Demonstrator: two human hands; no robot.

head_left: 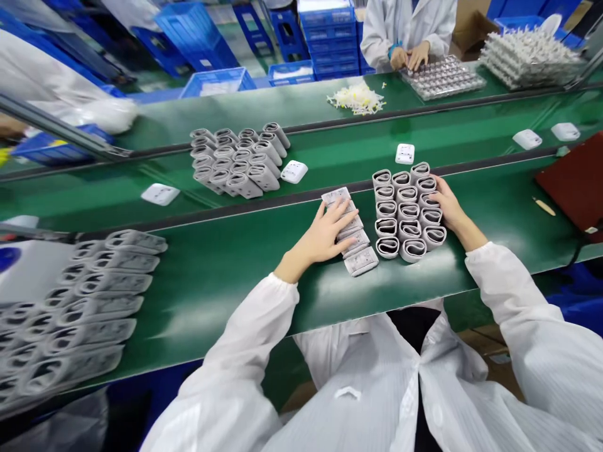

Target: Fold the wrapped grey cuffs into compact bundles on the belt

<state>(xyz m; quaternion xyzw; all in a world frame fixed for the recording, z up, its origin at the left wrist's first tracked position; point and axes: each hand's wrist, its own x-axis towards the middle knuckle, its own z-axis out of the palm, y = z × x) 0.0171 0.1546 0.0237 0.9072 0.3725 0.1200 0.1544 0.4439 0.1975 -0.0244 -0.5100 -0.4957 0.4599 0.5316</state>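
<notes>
My left hand (326, 233) lies flat, fingers spread, on a row of grey sleeve-shaped parts (354, 240) tipped over on the green table (226, 276). Right beside that row stands a block of several upright grey sleeves (406, 213), their open ends facing me. My right hand (447, 207) rests against the block's right side, fingers stretched along it and apart. Neither hand grips anything.
Another batch of grey sleeves (238, 162) lies on the conveyor belt (339, 135) beyond, with white square housings (294, 171) scattered along it. More sleeves (80, 301) are piled at my left. A dark red mat (577, 182) sits at right. Across the belt, a person's hands (409, 58) work over a tray (443, 76).
</notes>
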